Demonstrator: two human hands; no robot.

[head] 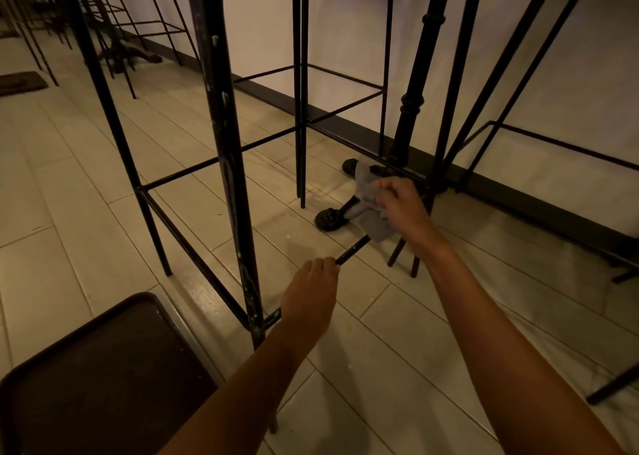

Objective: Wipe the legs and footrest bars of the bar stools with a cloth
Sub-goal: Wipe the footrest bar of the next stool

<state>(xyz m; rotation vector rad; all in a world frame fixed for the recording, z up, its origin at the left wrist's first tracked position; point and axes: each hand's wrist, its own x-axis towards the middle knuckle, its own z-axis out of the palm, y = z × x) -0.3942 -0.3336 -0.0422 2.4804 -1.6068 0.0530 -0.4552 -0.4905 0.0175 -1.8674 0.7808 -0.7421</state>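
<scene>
A black metal bar stool stands right in front of me, its scuffed near leg (pixel 228 164) running up out of frame. A thin footrest bar (pixel 352 250) runs from that leg away to the right. My left hand (pixel 311 299) grips this bar from above, near its middle. Farther along the same bar my right hand (pixel 401 209) holds a crumpled grey cloth (pixel 371 205) against the stool's far right leg and the bar's end. The cloth hangs down below my fingers.
An ornate black table pedestal (pixel 411 108) with clawed feet (pixel 328 219) stands just behind the cloth by the dark skirting board (pixel 518 191). More stools line the wall left and right. A dark brown seat (pixel 103 378) sits at the lower left. The floor is pale tile.
</scene>
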